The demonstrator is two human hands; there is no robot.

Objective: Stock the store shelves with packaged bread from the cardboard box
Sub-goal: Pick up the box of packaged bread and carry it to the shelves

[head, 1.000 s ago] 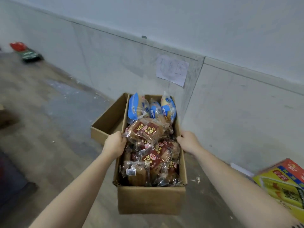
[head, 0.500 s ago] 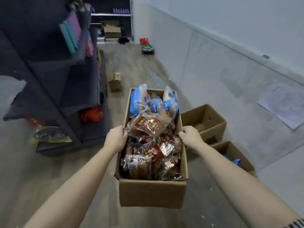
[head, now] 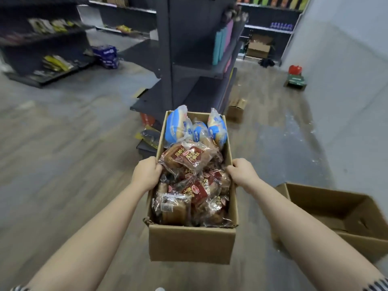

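Cardboard box (head: 192,246) of packaged bread, held up between both hands over the store floor (head: 63,164).
The left hand (head: 147,173) grips the box's left rim and the right hand (head: 243,173) grips the right rim, fingers curled over the edges about midway along. The open-topped box hangs above grey wood-look flooring, facing a dark shelf unit (head: 189,49), with a pale wall (head: 346,80) on the right and an empty carton (head: 336,206) on the floor beside it. The box's long axis runs straight away from the person toward the shelves. Blue bread packs (head: 175,127) stand upright at the far end, and brown bread packs (head: 184,157) are heaped nearer.
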